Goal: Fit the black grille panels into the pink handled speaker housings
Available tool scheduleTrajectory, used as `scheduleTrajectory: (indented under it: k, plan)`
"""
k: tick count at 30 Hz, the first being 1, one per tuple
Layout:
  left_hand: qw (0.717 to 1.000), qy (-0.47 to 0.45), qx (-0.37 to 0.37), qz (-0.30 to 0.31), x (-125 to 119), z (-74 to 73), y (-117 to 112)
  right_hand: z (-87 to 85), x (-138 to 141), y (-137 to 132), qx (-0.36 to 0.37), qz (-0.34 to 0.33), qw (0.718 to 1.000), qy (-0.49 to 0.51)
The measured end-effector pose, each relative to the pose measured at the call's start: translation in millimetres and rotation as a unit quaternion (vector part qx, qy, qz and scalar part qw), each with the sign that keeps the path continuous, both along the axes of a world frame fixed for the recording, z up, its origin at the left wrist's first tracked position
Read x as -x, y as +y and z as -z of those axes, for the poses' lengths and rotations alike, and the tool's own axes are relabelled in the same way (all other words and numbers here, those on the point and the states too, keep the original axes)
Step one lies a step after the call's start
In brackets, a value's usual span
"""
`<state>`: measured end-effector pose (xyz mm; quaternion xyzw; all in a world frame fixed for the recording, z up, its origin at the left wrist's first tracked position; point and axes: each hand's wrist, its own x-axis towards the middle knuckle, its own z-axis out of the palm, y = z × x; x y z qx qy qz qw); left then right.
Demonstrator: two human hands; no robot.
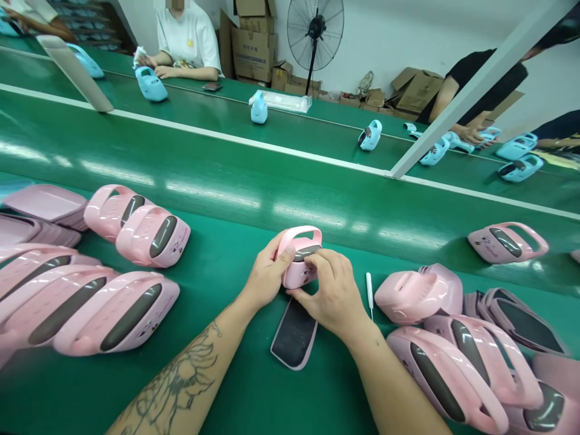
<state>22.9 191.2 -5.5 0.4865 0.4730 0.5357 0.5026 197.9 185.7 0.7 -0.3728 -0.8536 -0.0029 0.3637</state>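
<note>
My left hand [266, 275] and my right hand [327, 290] grip a small pink plastic casing [299, 257] with a loop handle and a dark oval window. My right fingers press on the window, and my left thumb lies along the casing's side. Just below my hands, a flat pink panel with a black face [294, 334] lies on the green belt [244, 386]. A white-handled small screwdriver [370, 294] lies to the right of my right hand. Piles of similar pink casings [118, 314] lie to my left, and more [457, 368] lie to my right.
A white rail [194, 130] separates my belt from a farther green belt carrying light blue casings [151, 84]. Beyond it, a person in a white shirt [185, 42] handles one. A person in black [475, 90] works at the right. Cardboard boxes [251, 48] and a standing fan [316, 36] are behind.
</note>
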Motion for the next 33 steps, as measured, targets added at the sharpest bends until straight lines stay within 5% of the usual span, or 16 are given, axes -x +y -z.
scheduleTrajectory:
  k: [10,18,25,33]
  plan:
    - [0.998,-0.01,0.029,-0.056,-11.0,-7.5,3.4,-6.2,-4.9,11.9,0.02,-0.02,1.0,-0.009]
    - [0.995,-0.089,-0.007,0.042,6.0,0.1,-2.3,0.0,-6.7,5.2,-0.006,-0.053,0.998,0.035]
    - [0.994,-0.039,-0.064,0.077,-3.3,13.6,-6.0,2.9,-14.7,5.1,-0.004,-0.015,0.996,0.091]
    - [0.999,0.017,0.038,0.003,-15.3,-7.5,-16.0,3.7,-8.7,-5.4,-0.029,-0.003,0.995,0.094]
